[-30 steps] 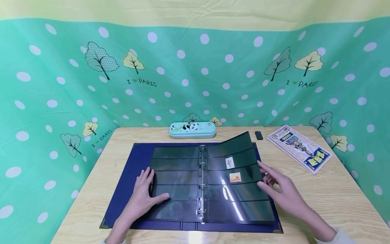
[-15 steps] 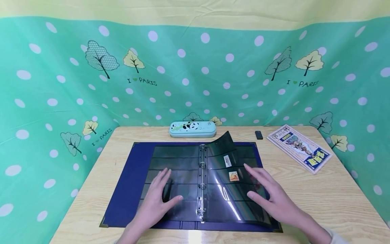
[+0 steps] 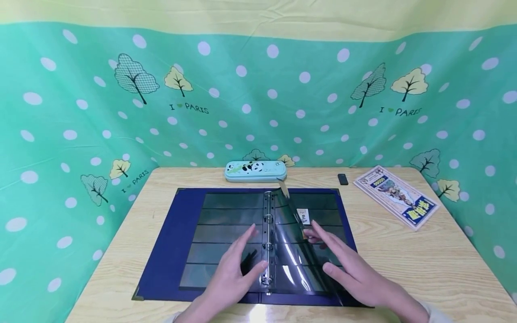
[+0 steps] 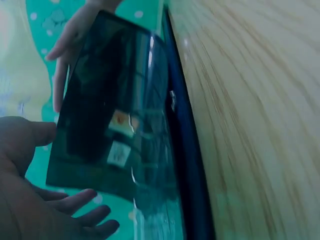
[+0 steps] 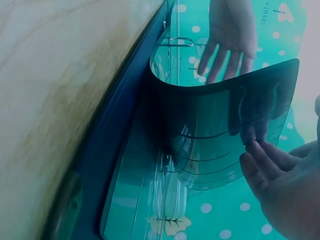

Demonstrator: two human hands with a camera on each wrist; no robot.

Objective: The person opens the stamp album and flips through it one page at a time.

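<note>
A dark page [image 3: 291, 255] of the blue ring binder [image 3: 161, 251] stands up from the rings, bowed toward the left. My right hand [image 3: 351, 269] is on its right side, and its straight fingertips [image 5: 250, 150] touch the page's outer face. On the other side my left hand [image 3: 236, 273] hovers over the left-hand page [image 3: 218, 251], its fingers spread and holding nothing. An orange stamp [image 4: 122, 121] and a white stamp [image 4: 119, 153] show on the raised page in the left wrist view. A white stamp [image 3: 303, 216] appears just right of the page's edge from the head.
Behind the binder lies a light blue panda pencil case [image 3: 255, 171]. A small black object [image 3: 343, 179] and a stack of printed booklets [image 3: 397, 196] are at the back right of the wooden table [image 3: 428, 260]. A green dotted cloth [image 3: 258, 98] hangs behind.
The page has swung up and leftward from the right side. My right hand has followed it left, its fingers no longer at the outer edge. My left hand has moved right, toward the rings.
</note>
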